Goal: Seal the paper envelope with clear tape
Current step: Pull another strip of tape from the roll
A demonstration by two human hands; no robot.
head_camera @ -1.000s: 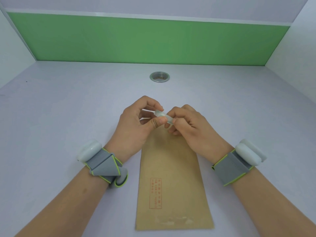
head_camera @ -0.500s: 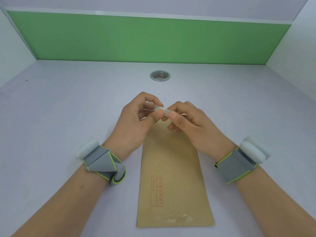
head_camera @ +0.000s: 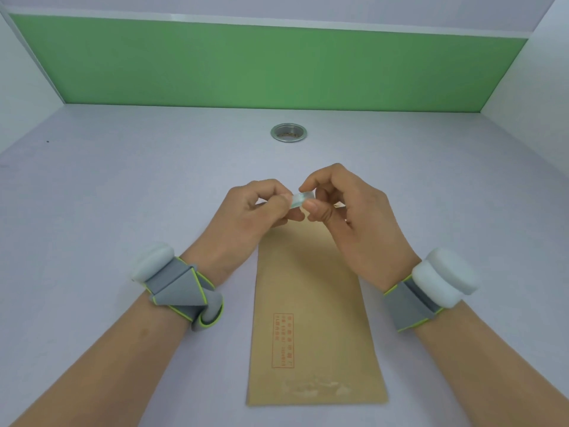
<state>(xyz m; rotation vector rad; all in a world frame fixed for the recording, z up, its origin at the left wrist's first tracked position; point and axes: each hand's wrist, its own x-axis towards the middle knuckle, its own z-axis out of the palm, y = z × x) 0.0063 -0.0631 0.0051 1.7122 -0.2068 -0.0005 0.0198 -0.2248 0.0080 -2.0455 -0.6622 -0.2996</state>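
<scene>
A long brown paper envelope (head_camera: pixel 311 318) lies flat on the pale desk, its far end hidden under my hands. A red stamp is printed on its left side, and clear tape shows near its near edge. Above the far end, both hands hold a small roll of clear tape (head_camera: pixel 302 200). My left hand (head_camera: pixel 249 220) pinches the roll's left side with thumb and fingers. My right hand (head_camera: pixel 351 223) grips its right side between thumb and forefinger. Both wrists wear grey straps with white pods.
A round metal cable grommet (head_camera: pixel 288 133) sits in the desk (head_camera: pixel 123 195) beyond my hands. A green panel (head_camera: pixel 277 66) closes the back, and white walls stand on both sides.
Both hands have lifted slightly away from me with the tape roll. My right hand has turned so that its thumb now faces me. The envelope has not moved.
</scene>
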